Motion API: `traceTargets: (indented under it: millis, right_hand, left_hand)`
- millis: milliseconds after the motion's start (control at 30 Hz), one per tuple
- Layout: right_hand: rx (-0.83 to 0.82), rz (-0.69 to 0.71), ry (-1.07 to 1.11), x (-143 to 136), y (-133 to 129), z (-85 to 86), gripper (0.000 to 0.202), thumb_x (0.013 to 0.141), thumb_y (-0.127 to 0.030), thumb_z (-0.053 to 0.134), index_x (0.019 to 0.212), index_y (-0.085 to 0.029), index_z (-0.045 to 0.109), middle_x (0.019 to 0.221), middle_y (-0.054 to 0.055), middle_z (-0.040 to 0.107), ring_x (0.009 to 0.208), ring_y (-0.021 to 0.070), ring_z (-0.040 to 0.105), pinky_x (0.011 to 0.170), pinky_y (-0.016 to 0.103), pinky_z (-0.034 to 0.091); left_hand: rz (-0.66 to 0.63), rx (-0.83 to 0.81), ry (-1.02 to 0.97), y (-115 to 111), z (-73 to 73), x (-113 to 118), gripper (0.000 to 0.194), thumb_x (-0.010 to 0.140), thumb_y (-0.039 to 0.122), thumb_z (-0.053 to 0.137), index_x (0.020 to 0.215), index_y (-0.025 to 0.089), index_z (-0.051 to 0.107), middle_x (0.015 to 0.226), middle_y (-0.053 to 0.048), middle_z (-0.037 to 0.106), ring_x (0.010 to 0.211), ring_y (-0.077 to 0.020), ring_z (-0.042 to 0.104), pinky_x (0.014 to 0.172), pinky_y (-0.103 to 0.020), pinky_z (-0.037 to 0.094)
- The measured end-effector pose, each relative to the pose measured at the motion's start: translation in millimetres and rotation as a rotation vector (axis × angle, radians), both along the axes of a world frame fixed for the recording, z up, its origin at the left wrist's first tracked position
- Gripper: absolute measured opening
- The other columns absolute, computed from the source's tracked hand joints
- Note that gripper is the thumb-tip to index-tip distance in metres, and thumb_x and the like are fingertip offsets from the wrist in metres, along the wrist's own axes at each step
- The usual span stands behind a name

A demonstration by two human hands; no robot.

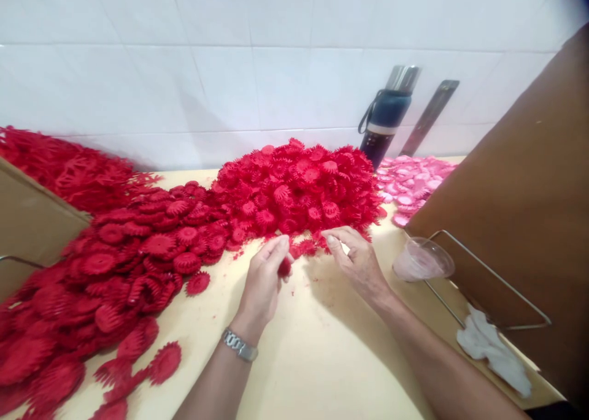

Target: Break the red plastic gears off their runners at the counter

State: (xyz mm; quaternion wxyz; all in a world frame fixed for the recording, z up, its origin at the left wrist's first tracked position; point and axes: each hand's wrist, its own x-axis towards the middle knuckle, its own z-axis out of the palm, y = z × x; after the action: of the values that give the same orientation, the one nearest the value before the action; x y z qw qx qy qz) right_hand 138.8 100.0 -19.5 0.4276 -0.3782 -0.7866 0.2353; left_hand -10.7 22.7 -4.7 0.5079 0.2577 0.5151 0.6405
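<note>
My left hand (264, 279), with a metal watch on its wrist, is closed with thumb and fingers pinched. A dark red flower-shaped piece (284, 267) shows under its fingers, partly hidden. My right hand (354, 257) is held apart from it, thumb and forefinger drawn together; whatever they grip is too small to make out. Just beyond both hands rises a big heap of red fringed flower pieces (299, 190). A second pile of flat, round, toothed red pieces (138, 260) spreads along the left side. Small red scraps lie on the pale tabletop (294, 358).
A blue flask (385, 122) and a dark flat bar (430, 116) lean by the tiled wall. Pink pieces (414, 184) lie behind the brown board (515, 211) on the right. Near it are a clear plastic cup (423, 260), a wire handle (501, 279) and a crumpled tissue (492, 349).
</note>
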Motion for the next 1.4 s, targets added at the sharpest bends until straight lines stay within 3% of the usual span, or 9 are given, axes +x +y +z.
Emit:
traceTargets:
  millis: [133,333,467,733,900,1033,1100,1267,1400]
  right_hand:
    - [-0.105,0.142,0.071,-1.2,-7.1,3.2,0.019,0.085,-0.03,0.049,0.093,-0.018,0.063,0.088,0.006,0.061,0.084,0.0178,0.056,0.073,0.03,0.045]
    - [-0.287,0.295,0.073,-9.6,-16.8,0.1,0.026,0.071,-0.027,0.068,0.095,-0.019,0.058,0.087,0.002,0.058,0.081,0.0153,0.054,0.071,0.026,0.043]
    - [-0.389,0.295,0.1,-13.2,-18.7,-1.0,0.024,0.066,-0.019,0.07,0.081,-0.018,0.052,0.071,-0.004,0.054,0.064,0.011,0.05,0.056,0.021,0.04]
    - [-0.248,0.293,0.096,-9.6,-16.9,-3.5,0.007,0.08,-0.021,0.053,0.08,-0.016,0.058,0.069,0.0,0.058,0.063,0.0121,0.053,0.058,0.022,0.041]
    - [0.039,0.099,0.013,-15.7,-21.0,-10.5,0.018,0.085,-0.019,0.041,0.072,-0.017,0.052,0.059,-0.001,0.051,0.052,0.0104,0.047,0.05,0.02,0.036]
    - [0.082,-0.13,-0.06,-8.9,-8.1,-14.5,0.019,0.084,-0.018,0.039,0.068,-0.018,0.049,0.052,-0.003,0.044,0.046,0.0113,0.043,0.046,0.022,0.034]
    - [0.113,-0.161,-0.131,-1.5,1.8,-14.4,0.019,0.083,-0.016,0.037,0.074,-0.017,0.054,0.059,0.001,0.051,0.053,0.0142,0.049,0.051,0.024,0.038]
    - [0.222,-0.082,-0.202,3.2,4.4,-4.0,0.023,0.082,-0.02,0.046,0.1,-0.016,0.061,0.104,0.011,0.059,0.098,0.0239,0.051,0.085,0.038,0.039]
    - [-0.021,0.18,-0.124,-7.5,-10.7,3.2,0.015,0.077,-0.025,0.06,0.09,-0.018,0.059,0.082,0.003,0.06,0.077,0.017,0.053,0.069,0.029,0.043]
  left_hand:
    - [-0.115,0.039,-0.26,1.2,2.9,3.0,0.024,0.064,0.017,0.063,0.087,0.011,0.064,0.075,-0.006,0.063,0.062,-0.0112,0.056,0.056,-0.019,0.044]
    - [-0.051,-0.007,-0.13,0.5,-3.3,17.8,0.018,0.064,0.015,0.062,0.08,0.01,0.068,0.066,-0.004,0.064,0.057,-0.0111,0.056,0.053,-0.018,0.043]
    - [-0.158,0.017,-0.231,-1.5,-4.8,19.2,0.017,0.063,0.014,0.061,0.078,0.01,0.069,0.065,-0.005,0.064,0.058,-0.0099,0.056,0.058,-0.019,0.046]
    - [-0.199,0.058,-0.246,-4.2,-5.5,22.2,0.02,0.068,0.017,0.064,0.086,0.011,0.069,0.081,-0.008,0.068,0.075,-0.0159,0.061,0.068,-0.026,0.051]
    - [-0.052,0.073,-0.178,-1.1,-13.4,28.5,0.02,0.069,0.019,0.062,0.085,0.01,0.067,0.083,-0.009,0.068,0.08,-0.0185,0.062,0.069,-0.027,0.051]
    - [0.037,0.016,-0.155,-1.5,-11.4,27.5,0.02,0.069,0.019,0.06,0.084,0.009,0.065,0.076,-0.009,0.067,0.073,-0.0194,0.064,0.061,-0.025,0.05]
    - [0.047,-0.014,-0.155,-1.9,-8.5,25.6,0.017,0.069,0.02,0.059,0.08,0.008,0.064,0.071,-0.01,0.067,0.068,-0.0197,0.064,0.057,-0.025,0.049]
    - [-0.001,0.013,-0.232,-0.6,-5.5,22.5,0.021,0.07,0.019,0.06,0.087,0.007,0.064,0.084,-0.012,0.067,0.074,-0.0203,0.064,0.067,-0.03,0.051]
    - [-0.14,0.079,-0.271,-1.8,-5.3,24.7,0.021,0.073,0.016,0.058,0.092,0.009,0.065,0.089,-0.011,0.067,0.084,-0.0183,0.062,0.073,-0.027,0.049]
